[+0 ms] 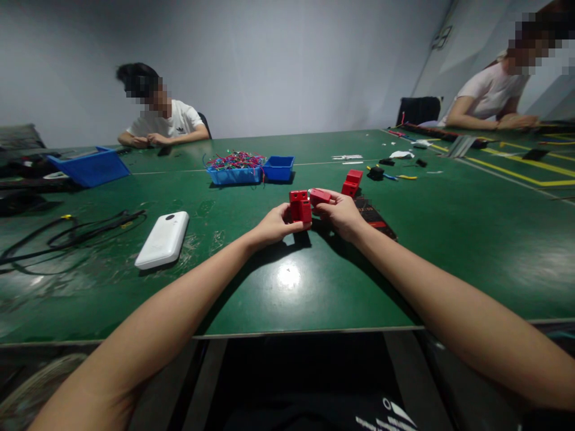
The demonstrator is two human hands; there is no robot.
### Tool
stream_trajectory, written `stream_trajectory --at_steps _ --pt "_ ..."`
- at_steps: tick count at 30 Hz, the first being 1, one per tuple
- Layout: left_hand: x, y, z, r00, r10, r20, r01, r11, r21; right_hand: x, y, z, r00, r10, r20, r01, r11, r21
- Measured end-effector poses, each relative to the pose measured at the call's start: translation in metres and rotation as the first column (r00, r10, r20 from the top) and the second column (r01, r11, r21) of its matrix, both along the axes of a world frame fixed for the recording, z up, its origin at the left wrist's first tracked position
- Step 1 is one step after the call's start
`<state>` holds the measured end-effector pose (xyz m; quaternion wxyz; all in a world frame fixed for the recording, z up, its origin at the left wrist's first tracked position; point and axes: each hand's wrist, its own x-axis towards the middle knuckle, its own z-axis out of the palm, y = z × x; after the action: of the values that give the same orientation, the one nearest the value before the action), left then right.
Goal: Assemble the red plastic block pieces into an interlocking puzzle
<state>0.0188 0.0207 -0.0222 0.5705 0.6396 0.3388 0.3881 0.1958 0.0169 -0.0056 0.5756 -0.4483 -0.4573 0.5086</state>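
My left hand is closed around a red plastic block with holes in its top and a slot in its side, held upright just above the green table. Close beside it, my right hand pinches a smaller red plastic piece between thumb and fingers. The two red pieces are very near each other; whether they touch I cannot tell. Behind my right hand stands another red block. A dark flat panel with red markings lies partly under that hand.
A blue bin of tangled coloured wires and a smaller blue bin stand ahead. To the left are a white power bank, black cables and a tilted blue tray. Two people sit across the green table.
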Motion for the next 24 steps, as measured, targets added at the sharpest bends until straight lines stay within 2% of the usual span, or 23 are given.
stream_trajectory --at_steps 9,14,21,24 --pt "0.0008 0.001 -0.0004 1.0 0.008 0.011 -0.008 1.0 -0.01 0.0026 0.0044 -0.0062 0.995 0.04 0.09 -0.044 0.998 0.04" --pt "0.0004 0.0007 -0.0009 1.0 0.016 0.005 -0.016 1.0 -0.003 0.0009 0.0027 -0.0056 0.996 0.008 0.094 -0.015 0.997 0.071" --pt "0.0006 -0.0005 0.0011 1.0 0.014 -0.004 -0.014 1.0 -0.007 0.0024 -0.0002 -0.0053 0.963 -0.08 0.257 0.067 0.996 0.062" --pt "0.001 -0.0006 0.0012 1.0 0.012 -0.006 -0.012 1.0 -0.008 0.0039 0.0024 -0.0076 0.955 -0.099 0.278 0.082 0.994 0.073"
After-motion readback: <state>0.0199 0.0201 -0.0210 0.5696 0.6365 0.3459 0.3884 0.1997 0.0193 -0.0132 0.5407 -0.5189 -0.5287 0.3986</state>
